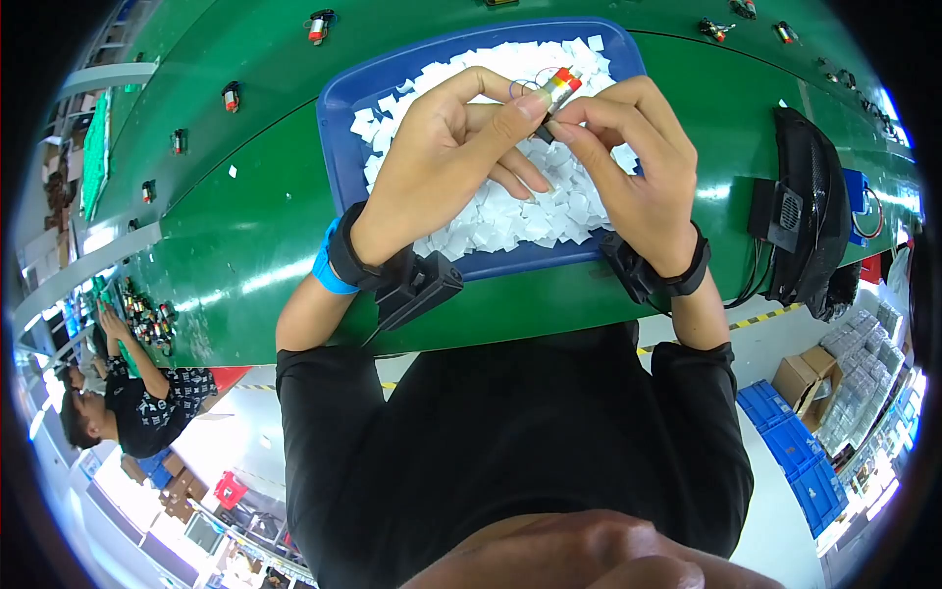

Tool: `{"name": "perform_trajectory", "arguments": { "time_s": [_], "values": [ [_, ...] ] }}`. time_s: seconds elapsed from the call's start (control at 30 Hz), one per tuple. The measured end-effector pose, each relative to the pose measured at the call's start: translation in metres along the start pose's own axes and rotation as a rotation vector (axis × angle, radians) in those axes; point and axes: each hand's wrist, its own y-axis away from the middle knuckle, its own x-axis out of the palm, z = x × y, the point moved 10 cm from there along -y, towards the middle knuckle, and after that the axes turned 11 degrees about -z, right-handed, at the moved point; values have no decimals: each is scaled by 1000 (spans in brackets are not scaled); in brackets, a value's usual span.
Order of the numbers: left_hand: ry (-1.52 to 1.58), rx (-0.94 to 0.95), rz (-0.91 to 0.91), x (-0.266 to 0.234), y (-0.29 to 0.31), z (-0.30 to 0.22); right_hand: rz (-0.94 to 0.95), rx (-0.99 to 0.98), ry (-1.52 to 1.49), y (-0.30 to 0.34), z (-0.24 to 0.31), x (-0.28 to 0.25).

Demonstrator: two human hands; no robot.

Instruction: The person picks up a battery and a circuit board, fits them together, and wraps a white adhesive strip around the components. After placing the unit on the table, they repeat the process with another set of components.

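Over the blue tray [339, 162], my left hand [446, 152] pinches a small wired battery [562, 86] between thumb and forefinger. It is a short cylinder with a red and yellow upper end, a dark lower end and thin looping wires. My right hand [643, 147] is closed too, its thumb and fingertips meeting at the dark lower end. The fingers partly hide that end. Beneath both hands lie many small white square pieces [500, 224], heaped loosely in the tray.
Similar small wired parts stand along the green table [265, 206], such as one with a red end [319, 26]. To the right are a black bag [810, 196] and a dark box with cables [775, 211]. A co-worker [137, 393] handles a pile of parts [147, 319] at left.
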Motion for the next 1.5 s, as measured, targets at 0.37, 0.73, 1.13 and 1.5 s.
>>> {"name": "perform_trajectory", "arguments": {
  "time_s": [0.37, 0.73, 1.13, 1.5],
  "values": [
    [-94, -17, 3, 0, 2, -4, 1, -310, 249, 2, 24, 3],
    [-138, -192, 117, -2, 1, 4, 149, 112, -127, -7, -8, 4],
    [-175, -54, 93, -3, 3, -10, 71, 118, -138, -5, -6, -1],
    [-204, -107, 158, -2, 7, -5, 58, -188, 85, -6, 18, -5]
  ]
}}
